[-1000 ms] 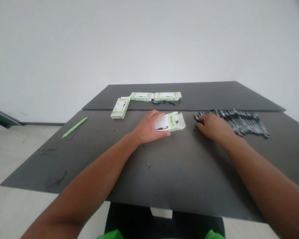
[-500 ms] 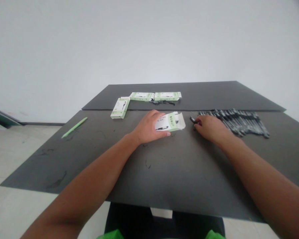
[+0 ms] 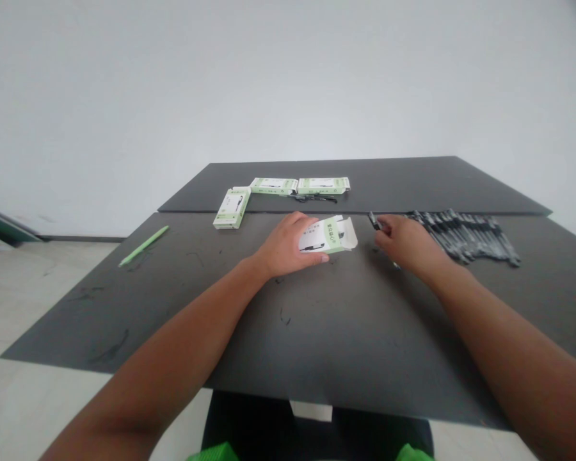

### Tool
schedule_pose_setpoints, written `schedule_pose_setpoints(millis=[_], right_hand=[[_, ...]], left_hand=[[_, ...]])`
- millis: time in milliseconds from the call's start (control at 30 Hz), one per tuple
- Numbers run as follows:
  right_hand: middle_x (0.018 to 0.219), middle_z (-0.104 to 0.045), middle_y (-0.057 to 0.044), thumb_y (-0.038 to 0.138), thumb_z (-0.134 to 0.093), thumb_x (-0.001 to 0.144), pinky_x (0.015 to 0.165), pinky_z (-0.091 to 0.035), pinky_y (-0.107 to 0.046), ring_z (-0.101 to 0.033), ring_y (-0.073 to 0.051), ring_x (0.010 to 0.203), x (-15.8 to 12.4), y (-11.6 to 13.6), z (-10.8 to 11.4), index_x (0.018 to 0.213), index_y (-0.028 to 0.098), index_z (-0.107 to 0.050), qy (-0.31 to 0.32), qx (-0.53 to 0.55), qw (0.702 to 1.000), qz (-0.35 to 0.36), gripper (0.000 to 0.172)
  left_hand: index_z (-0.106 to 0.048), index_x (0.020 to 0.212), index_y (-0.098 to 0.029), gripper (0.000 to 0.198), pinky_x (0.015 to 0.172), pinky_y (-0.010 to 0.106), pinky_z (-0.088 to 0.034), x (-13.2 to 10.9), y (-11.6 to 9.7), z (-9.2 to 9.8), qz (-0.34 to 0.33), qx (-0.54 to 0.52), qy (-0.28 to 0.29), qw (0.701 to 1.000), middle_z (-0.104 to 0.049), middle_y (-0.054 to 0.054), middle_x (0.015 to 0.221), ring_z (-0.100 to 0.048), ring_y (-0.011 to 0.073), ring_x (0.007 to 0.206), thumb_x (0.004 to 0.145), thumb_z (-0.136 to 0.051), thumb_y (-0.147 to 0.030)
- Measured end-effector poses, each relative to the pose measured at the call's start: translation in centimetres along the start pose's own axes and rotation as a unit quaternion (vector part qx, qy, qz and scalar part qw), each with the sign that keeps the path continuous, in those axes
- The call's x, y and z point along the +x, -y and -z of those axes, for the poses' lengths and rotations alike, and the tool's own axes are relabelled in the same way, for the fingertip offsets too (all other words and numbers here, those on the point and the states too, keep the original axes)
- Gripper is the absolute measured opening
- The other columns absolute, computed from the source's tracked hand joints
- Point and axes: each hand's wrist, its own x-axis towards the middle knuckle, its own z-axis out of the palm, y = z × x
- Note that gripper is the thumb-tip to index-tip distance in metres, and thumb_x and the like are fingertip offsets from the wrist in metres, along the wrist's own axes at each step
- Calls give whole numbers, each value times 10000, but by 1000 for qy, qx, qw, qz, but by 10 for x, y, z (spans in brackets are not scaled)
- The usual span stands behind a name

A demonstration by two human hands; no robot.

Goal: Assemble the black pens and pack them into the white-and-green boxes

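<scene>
My left hand is closed around a white and green pen box, whose open flap end faces right. Between the thumb and fingers of my right hand is a black pen; its upper end sticks out past the fingertips and its other end shows below the hand. Just right of that hand lies a row of black and clear pens, side by side on the dark table.
Two pen boxes lie end to end at the back, with a few loose black pens in front. Another pen box sits left of them. A green pen lies at the left. A seam crosses the table.
My right hand has lifted the pen slightly off the table near the row and turned it, so its end points more upward. My left hand and the box have stayed put.
</scene>
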Motion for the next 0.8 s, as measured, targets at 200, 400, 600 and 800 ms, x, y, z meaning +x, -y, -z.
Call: schedule_pose_setpoints(millis=[200, 400, 600, 800], right_hand=[[825, -773, -44, 268, -642, 893, 638, -496, -325, -661, -204, 669, -2, 10, 1, 1066, 208, -762, -42, 307, 948, -68, 218], [620, -565, 57, 285, -737, 800, 485, -402, -284, -510, -160, 515, 2, 17, -3, 1009, 262, -642, -108, 535, 832, -97, 231], [780, -591, 33, 268, -766, 784, 557, -505, -316, -623, -167, 608, -1, 24, 4, 916, 294, -584, -159, 623, 764, -51, 226], [771, -624, 4, 260, -791, 743, 508, -484, -335, -606, -182, 584, -5, 29, 8, 841, 291, -616, -184, 660, 726, -47, 203]], left_hand=[[-653, 1522, -244, 849, 1223, 571, -510, 0, 1, 0, 0, -2, 2, 1000, -667, 147, 1437, -633, 367, 1365, 815, -925, -627], [-655, 1512, -218, 852, 1218, 562, -515, -1, 2, 0, -7, -3, -3, 1000, -667, 155, 1427, -637, 364, 1351, 817, -924, -631], [-657, 1515, -222, 864, 1216, 568, -517, -1, 1, 1, -5, -2, -1, 1000, -673, 155, 1414, -640, 367, 1342, 808, -934, -634], [-656, 1528, -254, 848, 1219, 583, -516, -1, 0, 2, 0, -1, 2, 1000, -672, 145, 1417, -636, 373, 1351, 818, -925, -631]])
